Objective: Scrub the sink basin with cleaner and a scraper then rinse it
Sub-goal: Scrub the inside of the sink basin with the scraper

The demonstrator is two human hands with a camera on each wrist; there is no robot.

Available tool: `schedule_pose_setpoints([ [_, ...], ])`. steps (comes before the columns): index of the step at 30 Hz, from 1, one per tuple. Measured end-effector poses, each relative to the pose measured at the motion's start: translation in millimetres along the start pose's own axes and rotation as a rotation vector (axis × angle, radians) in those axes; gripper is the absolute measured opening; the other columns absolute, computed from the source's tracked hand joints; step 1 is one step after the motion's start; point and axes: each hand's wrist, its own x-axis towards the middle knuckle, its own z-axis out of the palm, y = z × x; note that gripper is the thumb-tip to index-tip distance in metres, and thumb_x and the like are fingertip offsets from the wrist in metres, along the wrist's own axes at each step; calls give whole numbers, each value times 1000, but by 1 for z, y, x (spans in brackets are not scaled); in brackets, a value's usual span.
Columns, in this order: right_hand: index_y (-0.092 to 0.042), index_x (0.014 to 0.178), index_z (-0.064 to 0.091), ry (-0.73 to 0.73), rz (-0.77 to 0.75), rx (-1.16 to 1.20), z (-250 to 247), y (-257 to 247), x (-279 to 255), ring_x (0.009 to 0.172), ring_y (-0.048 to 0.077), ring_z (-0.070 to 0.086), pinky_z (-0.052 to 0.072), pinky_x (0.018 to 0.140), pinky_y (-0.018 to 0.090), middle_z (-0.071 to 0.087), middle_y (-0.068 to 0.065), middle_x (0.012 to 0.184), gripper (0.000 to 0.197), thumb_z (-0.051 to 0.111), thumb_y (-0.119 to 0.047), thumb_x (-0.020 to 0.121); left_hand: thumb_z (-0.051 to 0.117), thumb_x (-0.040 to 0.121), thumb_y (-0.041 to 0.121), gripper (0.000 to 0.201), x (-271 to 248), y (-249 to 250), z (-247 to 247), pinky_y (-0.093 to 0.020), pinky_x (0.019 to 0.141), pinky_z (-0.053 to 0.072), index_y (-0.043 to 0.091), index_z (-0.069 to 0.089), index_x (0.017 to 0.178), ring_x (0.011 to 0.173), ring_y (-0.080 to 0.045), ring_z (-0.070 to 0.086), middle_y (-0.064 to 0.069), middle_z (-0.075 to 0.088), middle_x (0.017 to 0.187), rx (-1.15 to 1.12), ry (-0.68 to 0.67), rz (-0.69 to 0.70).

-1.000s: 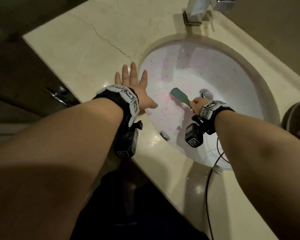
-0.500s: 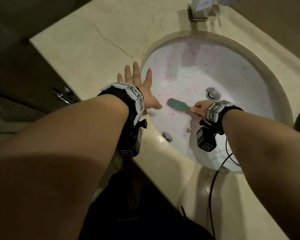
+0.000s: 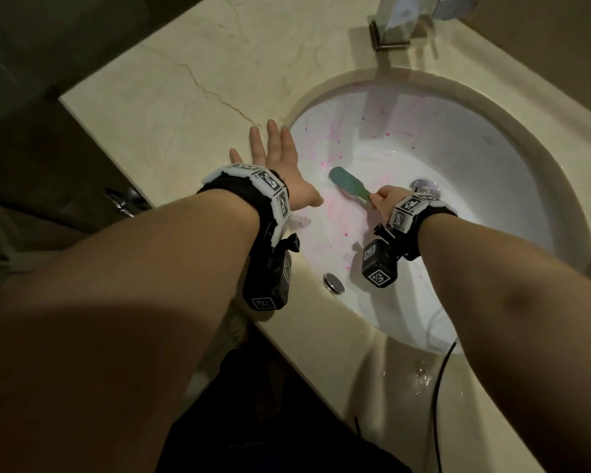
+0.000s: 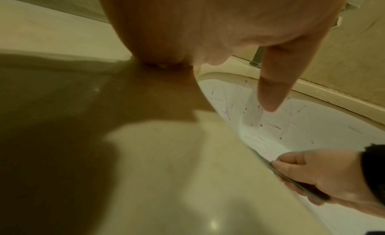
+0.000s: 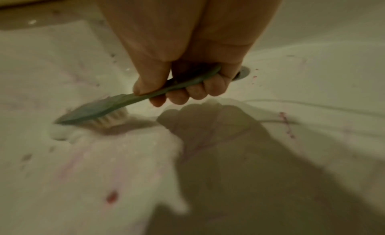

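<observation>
Right hand (image 3: 386,199) grips teal brush (image 3: 347,183), bristles down on basin (image 3: 492,186) wall at 9 o'clock of drain (image 3: 425,186). Left hand (image 3: 280,165) flat, fingers straight, on counter (image 3: 185,97). Risk: wet handle slips, pink specks stay near rim.

Marble counter with a sunken white basin

The cream counter (image 3: 171,107) carries the left hand (image 3: 280,165), pressed flat with straight fingers at the basin's rim; beyond the fingertips a thin crack (image 3: 215,97) runs across the stone, and a chrome tap (image 3: 394,29) stands farther off.
</observation>
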Motion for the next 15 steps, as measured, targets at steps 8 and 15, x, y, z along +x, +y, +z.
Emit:
schedule_pose_setpoints([
  [8, -13, 118, 61, -194, -55, 61, -1, 17, -12, 103, 26, 55, 39, 94, 31, 62, 6, 107, 38, 45, -39, 97, 62, 81, 49, 108, -1, -6, 0, -53, 111, -15, 19, -18, 148, 140, -24, -28, -2, -33, 151, 38, -19, 28],
  [15, -8, 120, 56, -47, -3, 132, 0, 7, -2, 115, 31, 53, 39, 96, 31, 57, 15, 125, 37, 40, -33, 99, 62, 80, 51, 106, -2, -11, 6, -50, 111, -17, 24, -14, 149, 139, -26, -30, -5, -34, 151, 138, -18, 60],
])
